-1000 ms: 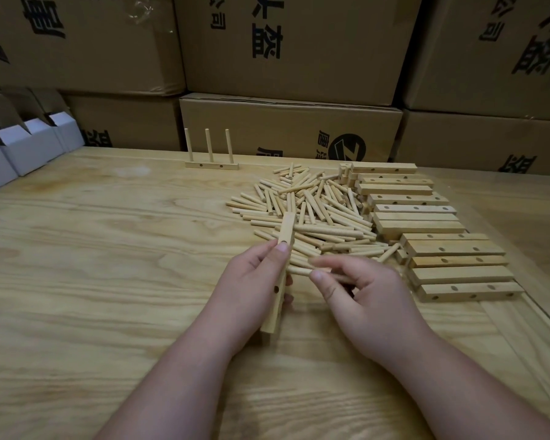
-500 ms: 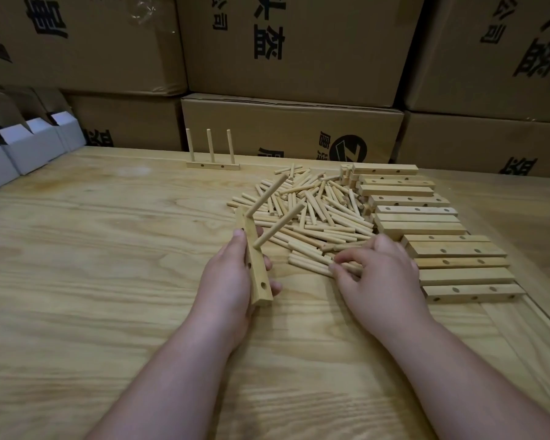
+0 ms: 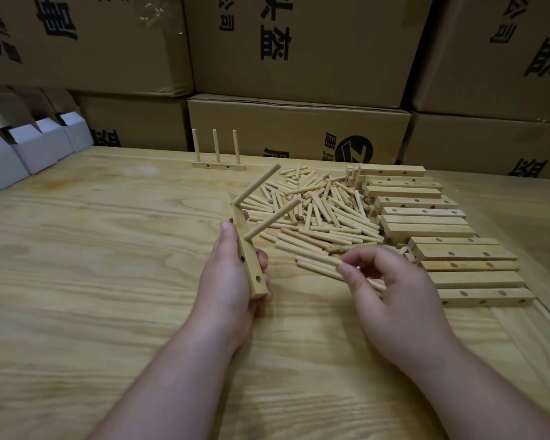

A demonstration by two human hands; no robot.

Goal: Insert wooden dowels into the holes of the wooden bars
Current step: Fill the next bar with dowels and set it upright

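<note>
**Third dowel in hand, one hole left to fill**

While the left hand [image 3: 232,274] grips the wooden bar [image 3: 247,249] upright off the table [image 3: 92,281], fingers and thumb curled round its lower half, two dowels [image 3: 272,219] already stand out of its upper holes, slanting up and to the right. One hole near the bar's lower end looks unfilled. The right hand [image 3: 394,290] is curled, thumb and fingertips pinching a single dowel [image 3: 318,258] just lifted at the near edge of the loose dowel pile [image 3: 318,214]. Spare bars [image 3: 442,236] lie in rows to the right of the pile, and a finished bar [image 3: 218,165] with three upright dowels stands at the far edge, before the cardboard boxes [image 3: 299,131].

The main risk, as I judge it, is misalignment: the open hole sits close to the gripping fingers, so a dowel brought in at a slant could jam or skid off. A light pinch could also let the dowel twist or drop back into the pile. Pushing hard might rock the bar and loosen the two seated dowels.
</note>
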